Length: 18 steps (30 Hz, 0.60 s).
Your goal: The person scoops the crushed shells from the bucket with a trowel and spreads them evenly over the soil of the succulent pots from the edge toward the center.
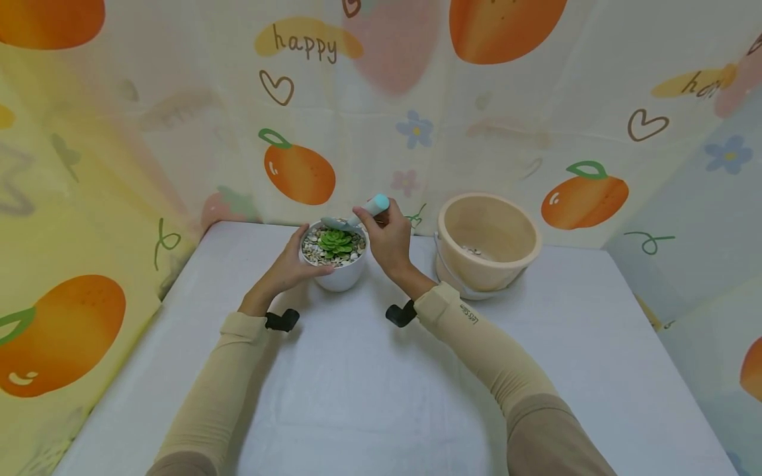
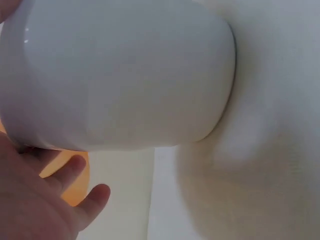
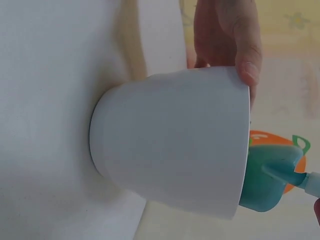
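Note:
A white flower pot (image 1: 339, 279) stands upright on the table, holding a green succulent (image 1: 336, 244) ringed by small mixed pebbles (image 1: 315, 253). My left hand (image 1: 288, 268) grips the pot at its left side, the thumb at the front rim. In the left wrist view, some fingers of that hand stick out beside the pot wall (image 2: 125, 75). Between the fingers of my right hand (image 1: 389, 243) is the pale blue handle of a small trowel (image 1: 374, 206). Its teal blade (image 3: 267, 172) lies at the pot's rim, with its tip hidden behind the wall in the right wrist view.
To the right of the pot stands a larger beige bucket (image 1: 491, 264) with a handle, a few pebbles (image 1: 472, 251) at its bottom. A white cloth covers the table (image 1: 357, 396). Behind it hangs a fruit-patterned curtain (image 1: 369, 158).

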### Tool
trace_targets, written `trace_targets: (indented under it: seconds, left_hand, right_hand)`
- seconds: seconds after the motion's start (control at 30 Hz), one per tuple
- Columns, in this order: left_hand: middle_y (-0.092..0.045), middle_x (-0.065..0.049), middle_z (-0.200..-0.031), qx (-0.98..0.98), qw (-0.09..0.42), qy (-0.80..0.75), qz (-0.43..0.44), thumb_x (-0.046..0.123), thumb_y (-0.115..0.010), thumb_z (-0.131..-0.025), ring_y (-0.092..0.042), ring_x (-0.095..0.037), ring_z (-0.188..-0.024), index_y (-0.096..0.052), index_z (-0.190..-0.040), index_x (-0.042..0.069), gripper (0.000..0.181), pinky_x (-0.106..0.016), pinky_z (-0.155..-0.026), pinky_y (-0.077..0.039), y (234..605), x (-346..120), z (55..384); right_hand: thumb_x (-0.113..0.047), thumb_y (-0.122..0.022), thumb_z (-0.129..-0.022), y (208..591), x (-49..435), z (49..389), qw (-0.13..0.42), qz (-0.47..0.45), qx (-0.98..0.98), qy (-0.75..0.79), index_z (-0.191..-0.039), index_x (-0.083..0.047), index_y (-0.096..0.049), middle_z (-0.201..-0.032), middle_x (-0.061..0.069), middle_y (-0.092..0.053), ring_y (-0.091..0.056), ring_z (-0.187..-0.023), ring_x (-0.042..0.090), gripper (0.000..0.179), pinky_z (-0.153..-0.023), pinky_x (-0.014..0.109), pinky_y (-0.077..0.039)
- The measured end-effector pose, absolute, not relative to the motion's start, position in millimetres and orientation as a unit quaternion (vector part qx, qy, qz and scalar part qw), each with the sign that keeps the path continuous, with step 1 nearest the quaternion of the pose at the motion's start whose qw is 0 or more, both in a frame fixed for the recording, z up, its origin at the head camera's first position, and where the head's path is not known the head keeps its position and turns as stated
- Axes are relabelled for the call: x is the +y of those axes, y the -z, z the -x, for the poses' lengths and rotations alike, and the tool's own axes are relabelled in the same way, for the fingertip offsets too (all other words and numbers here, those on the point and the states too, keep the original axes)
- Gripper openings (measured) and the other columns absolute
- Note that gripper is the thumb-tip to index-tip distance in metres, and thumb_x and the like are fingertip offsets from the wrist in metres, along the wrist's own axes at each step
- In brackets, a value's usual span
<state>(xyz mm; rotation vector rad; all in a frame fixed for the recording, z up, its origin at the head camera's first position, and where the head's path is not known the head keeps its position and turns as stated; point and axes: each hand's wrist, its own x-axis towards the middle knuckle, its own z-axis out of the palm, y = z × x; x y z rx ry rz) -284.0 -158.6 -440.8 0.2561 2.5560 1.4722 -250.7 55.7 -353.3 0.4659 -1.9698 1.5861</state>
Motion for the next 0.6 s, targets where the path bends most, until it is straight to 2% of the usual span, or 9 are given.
trace_targets:
  seconds: [0.33, 0.6]
  left_hand:
    - [-0.011, -0.013, -0.164, 0.856, 0.070, -0.506, -0.076, 0.041, -0.083, -0.075, -0.014, -0.034, -0.151, -0.002, -0.158, 0.015, 0.119, -0.060, -0.119, -0.016, 445, -155, 283]
    - [-0.015, -0.014, -0.163, 0.865, 0.048, -0.494, -0.072, 0.043, -0.084, -0.073, -0.018, -0.034, -0.149, -0.004, -0.157, 0.011, 0.120, -0.058, -0.119, -0.019, 445, -150, 277]
  right_hand:
    - [-0.004, -0.069, -0.088, 353, 57, 249, 0.279, -0.164, -0.739, -0.591, -0.101, 0.011, -0.058, -0.090, 0.025, -0.069, -0.071, -0.085, 0.035, 0.023, -0.077, 0.041, -0.059]
    - [-0.012, -0.072, -0.088, 377, 60, 269, 0.295, -0.165, -0.736, -0.586, -0.100, 0.006, -0.059, -0.089, 0.021, -0.070, -0.072, -0.083, 0.031, 0.025, -0.075, 0.038, -0.059]
